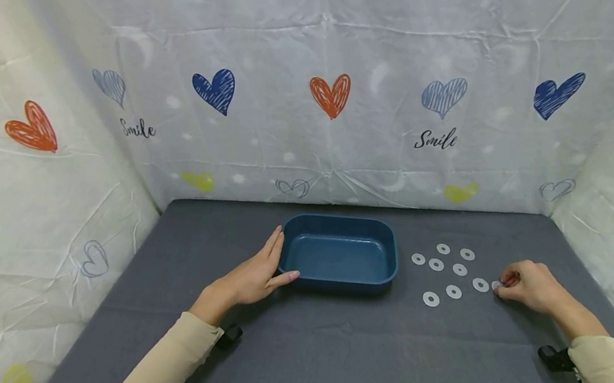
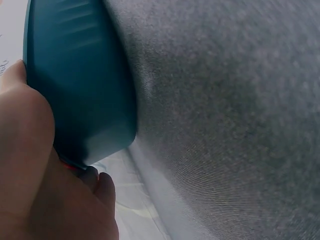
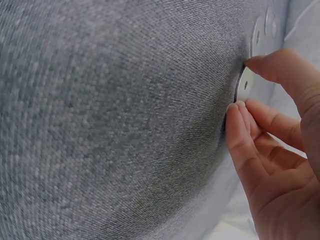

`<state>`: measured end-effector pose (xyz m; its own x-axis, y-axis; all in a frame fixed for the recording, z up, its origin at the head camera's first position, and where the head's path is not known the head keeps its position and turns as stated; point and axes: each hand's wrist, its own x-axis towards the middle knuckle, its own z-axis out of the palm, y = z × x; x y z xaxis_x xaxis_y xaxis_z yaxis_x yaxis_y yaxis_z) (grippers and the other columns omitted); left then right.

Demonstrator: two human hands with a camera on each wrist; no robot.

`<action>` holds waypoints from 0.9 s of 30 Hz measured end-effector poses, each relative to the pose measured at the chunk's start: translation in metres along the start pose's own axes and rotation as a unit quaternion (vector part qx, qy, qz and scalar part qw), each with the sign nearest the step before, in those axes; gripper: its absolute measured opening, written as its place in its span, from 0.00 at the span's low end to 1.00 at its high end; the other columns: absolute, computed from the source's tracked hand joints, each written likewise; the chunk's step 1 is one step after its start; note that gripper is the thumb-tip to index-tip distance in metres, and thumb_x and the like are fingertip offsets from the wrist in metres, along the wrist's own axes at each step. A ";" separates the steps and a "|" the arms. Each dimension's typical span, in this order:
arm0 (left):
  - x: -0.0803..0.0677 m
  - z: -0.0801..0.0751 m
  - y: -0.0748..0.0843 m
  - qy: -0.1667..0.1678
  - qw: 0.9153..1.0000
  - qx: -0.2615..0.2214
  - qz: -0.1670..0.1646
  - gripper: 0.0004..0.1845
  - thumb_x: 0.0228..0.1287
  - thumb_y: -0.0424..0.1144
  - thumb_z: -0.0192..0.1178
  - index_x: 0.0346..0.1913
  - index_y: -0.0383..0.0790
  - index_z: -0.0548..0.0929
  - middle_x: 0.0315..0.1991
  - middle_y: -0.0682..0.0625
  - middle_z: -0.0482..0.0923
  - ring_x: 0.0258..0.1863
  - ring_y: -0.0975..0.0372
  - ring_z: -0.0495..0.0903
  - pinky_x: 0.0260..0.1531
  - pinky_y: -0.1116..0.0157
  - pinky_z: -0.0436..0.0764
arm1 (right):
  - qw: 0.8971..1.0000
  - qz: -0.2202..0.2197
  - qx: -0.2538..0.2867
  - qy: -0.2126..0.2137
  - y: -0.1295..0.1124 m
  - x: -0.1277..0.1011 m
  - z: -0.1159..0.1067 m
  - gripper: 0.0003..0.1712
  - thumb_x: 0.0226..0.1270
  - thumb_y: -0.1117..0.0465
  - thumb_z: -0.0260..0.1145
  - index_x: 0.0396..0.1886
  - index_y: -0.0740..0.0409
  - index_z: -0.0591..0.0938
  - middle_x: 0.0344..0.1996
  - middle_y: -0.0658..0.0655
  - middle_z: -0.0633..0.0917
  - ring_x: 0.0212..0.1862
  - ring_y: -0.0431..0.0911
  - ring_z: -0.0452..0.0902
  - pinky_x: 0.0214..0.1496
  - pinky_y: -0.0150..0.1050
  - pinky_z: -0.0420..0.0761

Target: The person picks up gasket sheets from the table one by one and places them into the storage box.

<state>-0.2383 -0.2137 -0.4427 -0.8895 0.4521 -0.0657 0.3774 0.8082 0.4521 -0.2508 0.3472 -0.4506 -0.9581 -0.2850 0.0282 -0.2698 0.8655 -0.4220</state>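
Pick-up stage: right hand (image 1: pixel 528 286) fingers pinch a washer (image 1: pixel 496 285) off the grey surface (image 1: pixel 356 351); left hand (image 1: pixel 256 275), fingers straight, steadies the blue tray (image 1: pixel 337 275), likely the washer's next stop.

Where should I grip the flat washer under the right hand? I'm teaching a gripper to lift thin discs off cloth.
Take the washer by its rim, fingertips on opposite edges, coming from above. It lies flat and thin on the grey cloth, so no face can be grasped; the right hand pinches its edge this way, probably tipping it up.
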 end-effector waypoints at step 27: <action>0.000 0.001 0.000 0.021 1.000 0.013 -0.001 0.56 0.74 0.71 0.46 0.82 0.35 0.34 0.83 0.44 0.24 0.81 0.48 0.44 0.75 0.46 0.58 | 0.999 -0.028 -0.017 0.033 -0.002 -0.003 -0.001 0.08 0.55 0.62 0.78 0.29 0.63 0.88 0.24 0.48 0.86 0.27 0.39 0.78 0.31 0.39 0.79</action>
<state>-0.2379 -0.2129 -0.4436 -0.9000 0.4348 -0.0298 0.3813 0.8186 0.4295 -0.2477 0.3460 -0.4492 -0.9452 -0.3068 0.1119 -0.3258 0.8629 -0.3864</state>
